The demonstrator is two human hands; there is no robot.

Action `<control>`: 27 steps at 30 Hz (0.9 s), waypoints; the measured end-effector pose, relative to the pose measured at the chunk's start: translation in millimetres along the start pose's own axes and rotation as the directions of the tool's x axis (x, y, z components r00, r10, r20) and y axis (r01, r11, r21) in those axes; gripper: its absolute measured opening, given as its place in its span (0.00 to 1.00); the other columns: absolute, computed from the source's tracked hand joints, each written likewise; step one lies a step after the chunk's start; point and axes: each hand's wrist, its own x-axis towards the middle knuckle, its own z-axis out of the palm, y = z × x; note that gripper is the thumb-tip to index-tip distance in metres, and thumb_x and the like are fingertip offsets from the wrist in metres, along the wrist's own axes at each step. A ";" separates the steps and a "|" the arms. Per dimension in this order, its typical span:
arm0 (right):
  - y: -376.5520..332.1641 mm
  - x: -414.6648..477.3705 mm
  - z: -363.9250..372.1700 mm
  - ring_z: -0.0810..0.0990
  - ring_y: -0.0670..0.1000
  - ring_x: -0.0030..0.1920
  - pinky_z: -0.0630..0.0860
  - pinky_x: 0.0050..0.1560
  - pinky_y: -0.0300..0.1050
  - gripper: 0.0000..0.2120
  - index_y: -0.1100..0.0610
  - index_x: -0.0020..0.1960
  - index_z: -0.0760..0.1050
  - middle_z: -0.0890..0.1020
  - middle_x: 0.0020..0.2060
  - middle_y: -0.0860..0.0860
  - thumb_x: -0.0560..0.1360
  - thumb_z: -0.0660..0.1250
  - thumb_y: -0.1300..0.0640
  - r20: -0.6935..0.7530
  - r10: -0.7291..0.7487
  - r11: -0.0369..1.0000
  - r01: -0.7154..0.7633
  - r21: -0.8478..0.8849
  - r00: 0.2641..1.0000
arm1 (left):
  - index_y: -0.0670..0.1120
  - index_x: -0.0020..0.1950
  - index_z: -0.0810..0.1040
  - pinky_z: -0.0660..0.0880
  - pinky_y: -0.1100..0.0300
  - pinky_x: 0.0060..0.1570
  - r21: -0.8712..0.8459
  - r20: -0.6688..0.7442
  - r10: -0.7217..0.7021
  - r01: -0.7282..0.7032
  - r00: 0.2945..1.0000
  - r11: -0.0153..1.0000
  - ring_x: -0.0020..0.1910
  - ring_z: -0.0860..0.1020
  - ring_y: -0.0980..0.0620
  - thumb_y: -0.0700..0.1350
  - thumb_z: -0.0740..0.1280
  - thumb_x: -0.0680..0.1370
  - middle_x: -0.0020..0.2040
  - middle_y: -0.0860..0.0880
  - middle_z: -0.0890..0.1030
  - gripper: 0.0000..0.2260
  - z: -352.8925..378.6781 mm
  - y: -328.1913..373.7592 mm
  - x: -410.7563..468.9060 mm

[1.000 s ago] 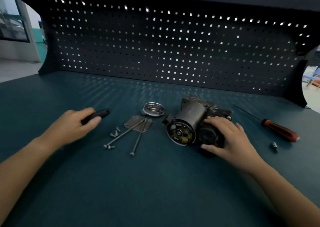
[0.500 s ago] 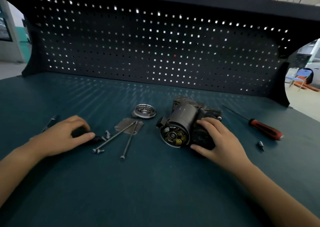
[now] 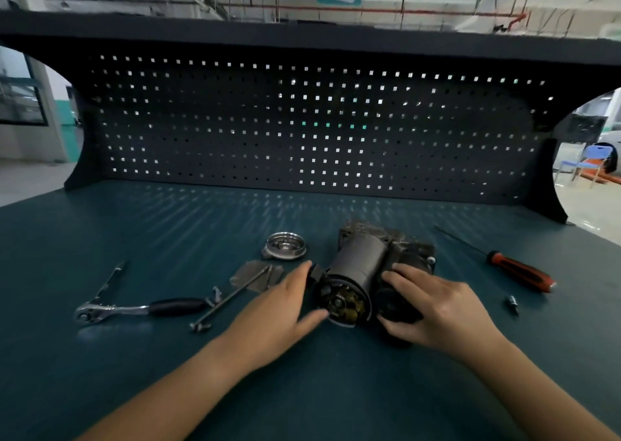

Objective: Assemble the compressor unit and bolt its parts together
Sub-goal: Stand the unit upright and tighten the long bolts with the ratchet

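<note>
While on compressor unit (image 3: 366, 272) | left hand (image 3: 285, 309) open, touching | right hand (image 3: 433, 309) gripping

An industrial workshop: beyond the left hand (image 3: 282, 309) a dark pegboard (image 3: 309, 128) backs the teal workbench (image 3: 168, 232). A ratchet wrench (image 3: 141, 308) lies left of that hand, and a red-handled screwdriver (image 3: 521, 274) right of the right hand (image 3: 433, 306). Overhead run pipes and strip lights.
</note>
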 end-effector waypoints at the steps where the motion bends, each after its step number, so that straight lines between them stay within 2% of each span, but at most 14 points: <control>1: -2.3 -0.3 -5.0 0.84 0.52 0.34 0.78 0.24 0.41 0.24 0.62 0.45 0.83 0.84 0.43 0.58 0.53 0.81 0.51 0.004 -0.014 1.000 0.014 0.010 1.000 | 0.51 0.76 0.48 0.61 0.66 0.63 0.023 -0.020 0.016 -0.016 1.000 1.000 0.70 0.64 0.57 0.60 0.57 0.78 0.75 0.53 0.60 0.32 -0.7 -0.8 -0.8; 6: -17.9 4.0 -30.6 0.84 0.50 0.36 0.78 0.28 0.38 0.22 0.60 0.44 0.84 0.85 0.43 0.55 0.54 0.80 0.50 0.005 -0.050 0.997 0.050 0.064 0.999 | 0.48 0.68 0.67 0.70 0.62 0.53 0.085 -0.173 0.121 -0.107 0.978 0.991 0.57 0.76 0.54 0.56 0.57 0.79 0.60 0.52 0.78 0.20 -12.6 -5.0 -9.1; 9: -26.8 12.2 -44.2 0.85 0.50 0.37 0.79 0.29 0.40 0.20 0.60 0.45 0.83 0.85 0.44 0.55 0.58 0.79 0.50 -0.028 -0.048 0.994 0.051 0.096 0.998 | 0.43 0.57 0.78 0.72 0.65 0.42 0.196 -0.229 0.235 -0.192 0.945 0.962 0.45 0.81 0.53 0.57 0.58 0.76 0.46 0.51 0.83 0.21 -27.8 -1.7 -17.4; 12: -30.0 18.2 -57.6 0.84 0.47 0.41 0.80 0.37 0.40 0.18 0.61 0.47 0.83 0.84 0.46 0.52 0.65 0.72 0.48 -0.110 0.014 0.984 0.006 0.181 0.994 | 0.45 0.55 0.77 0.69 0.66 0.39 0.033 -0.266 0.196 -0.195 0.944 0.980 0.42 0.79 0.55 0.62 0.50 0.73 0.43 0.53 0.81 0.27 -43.7 4.1 -20.5; 14: -29.3 22.0 -68.9 0.82 0.40 0.46 0.77 0.46 0.33 0.20 0.59 0.50 0.81 0.82 0.46 0.46 0.66 0.70 0.45 -0.161 0.092 0.955 -0.041 0.293 0.983 | 0.46 0.50 0.78 0.66 0.68 0.32 -0.029 -0.320 0.208 -0.229 0.924 0.973 0.36 0.76 0.58 0.62 0.51 0.72 0.36 0.55 0.79 0.25 -59.5 13.1 -17.4; 16: -27.2 27.2 -84.6 0.77 0.30 0.48 0.72 0.49 0.24 0.21 0.54 0.52 0.78 0.79 0.46 0.39 0.64 0.70 0.42 -0.176 0.181 0.922 -0.105 0.372 0.968 | 0.52 0.43 0.76 0.68 0.66 0.30 -0.083 -0.336 0.205 -0.245 0.919 0.966 0.36 0.75 0.57 0.63 0.51 0.71 0.33 0.56 0.77 0.21 -80.1 28.3 -7.0; 18: -23.2 31.5 -99.4 0.76 0.27 0.44 0.70 0.46 0.21 0.21 0.47 0.50 0.76 0.80 0.44 0.35 0.60 0.71 0.41 -0.151 0.320 0.854 -0.216 0.474 0.935 | 0.55 0.35 0.70 0.66 0.64 0.29 -0.172 -0.309 0.216 -0.278 0.926 0.945 0.33 0.74 0.57 0.65 0.54 0.71 0.29 0.54 0.74 0.15 -100.4 45.2 10.7; 21: -15.2 32.5 -109.9 0.78 0.30 0.39 0.71 0.43 0.23 0.21 0.41 0.45 0.78 0.82 0.38 0.31 0.54 0.78 0.41 -0.069 0.518 0.685 -0.365 0.631 0.853 | 0.50 0.31 0.69 0.64 0.64 0.28 -0.215 -0.217 0.260 -0.306 0.941 0.928 0.26 0.69 0.58 0.67 0.57 0.73 0.26 0.54 0.70 0.23 -125.0 64.9 44.4; 23: -9.9 29.9 -108.8 0.80 0.33 0.39 0.73 0.43 0.26 0.22 0.38 0.41 0.79 0.82 0.38 0.33 0.49 0.78 0.39 -0.031 0.602 0.619 -0.443 0.649 0.798 | 0.46 0.29 0.67 0.62 0.65 0.26 -0.189 -0.152 0.265 -0.291 0.952 0.938 0.24 0.67 0.58 0.63 0.56 0.74 0.25 0.53 0.68 0.22 -127.7 73.4 67.4; 25: -2.8 25.5 -106.8 0.81 0.36 0.39 0.76 0.43 0.30 0.17 0.39 0.39 0.80 0.83 0.37 0.36 0.51 0.74 0.38 0.013 0.691 0.512 -0.503 0.696 0.723 | 0.46 0.28 0.64 0.62 0.67 0.25 -0.174 -0.118 0.266 -0.284 0.957 0.943 0.21 0.65 0.59 0.56 0.58 0.78 0.24 0.52 0.65 0.22 -120.9 84.5 91.1; 27: 5.8 20.1 -104.0 0.81 0.38 0.40 0.76 0.42 0.30 0.20 0.40 0.40 0.79 0.83 0.37 0.37 0.49 0.74 0.39 0.051 0.770 0.387 -0.529 0.756 0.636 | 0.47 0.27 0.60 0.60 0.66 0.26 -0.189 -0.044 0.254 -0.258 0.966 0.948 0.20 0.63 0.58 0.55 0.58 0.79 0.24 0.52 0.62 0.23 -114.0 97.4 114.4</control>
